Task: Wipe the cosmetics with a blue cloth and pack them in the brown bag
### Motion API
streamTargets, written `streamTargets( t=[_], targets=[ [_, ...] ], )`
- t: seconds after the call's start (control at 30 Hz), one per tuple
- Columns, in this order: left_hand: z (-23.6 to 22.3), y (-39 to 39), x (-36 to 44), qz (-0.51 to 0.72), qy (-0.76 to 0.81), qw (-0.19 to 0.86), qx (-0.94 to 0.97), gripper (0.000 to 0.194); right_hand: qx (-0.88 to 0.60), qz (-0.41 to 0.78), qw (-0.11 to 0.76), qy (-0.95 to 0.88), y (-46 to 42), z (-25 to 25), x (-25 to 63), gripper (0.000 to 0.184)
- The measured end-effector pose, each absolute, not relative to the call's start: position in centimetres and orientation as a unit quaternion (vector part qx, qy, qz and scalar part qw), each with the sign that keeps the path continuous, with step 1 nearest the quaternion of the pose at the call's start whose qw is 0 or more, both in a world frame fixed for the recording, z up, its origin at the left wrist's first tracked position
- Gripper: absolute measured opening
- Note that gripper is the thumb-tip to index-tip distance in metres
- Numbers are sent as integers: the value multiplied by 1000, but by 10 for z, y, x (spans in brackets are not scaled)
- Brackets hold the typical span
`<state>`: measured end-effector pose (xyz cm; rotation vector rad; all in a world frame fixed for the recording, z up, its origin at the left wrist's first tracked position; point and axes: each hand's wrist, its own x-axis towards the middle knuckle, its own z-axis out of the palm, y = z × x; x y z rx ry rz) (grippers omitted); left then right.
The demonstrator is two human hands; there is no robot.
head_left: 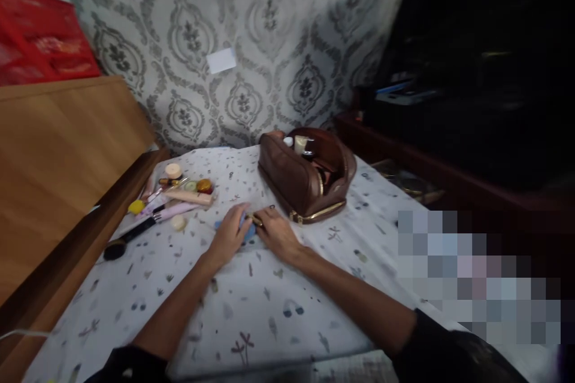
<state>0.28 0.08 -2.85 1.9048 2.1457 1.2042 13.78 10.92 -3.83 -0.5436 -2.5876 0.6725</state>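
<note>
My left hand is closed around a small light-blue item, whose edges show below and beside the fingers. I cannot make out whether it is a cloth or a sponge. In the fingers of my right hand is a small gold-and-dark stick-shaped item, its near end touching or just above the blue item. Both hands meet over the middle of the patterned sheet. Just beyond my right hand stands a brown zip bag, open at the top, with a tube and other cosmetics inside.
To the left lie several cosmetics: a black-headed brush, a peach tube, a yellow sponge and small round jars. A wooden board borders the left side. Dark furniture edges the right, and a patterned wall stands behind.
</note>
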Motion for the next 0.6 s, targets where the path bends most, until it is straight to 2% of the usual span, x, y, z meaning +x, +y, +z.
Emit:
streamTargets(
  t=[0.07,0.17,0.27,0.6],
  targets=[
    [-33,3,7,276,698,-13,661,34,-207,237,191,-930,109,-36,138,25],
    [-36,5,5,225,709,-53,666,32,-204,252,191,-927,108,-34,140,22],
    [-34,4,0,244,705,-47,664,32,-199,268,200,-921,107,-32,143,20],
    [-22,-1,-8,379,737,67,555,35,-169,317,257,-897,107,-35,144,19]
  ],
)
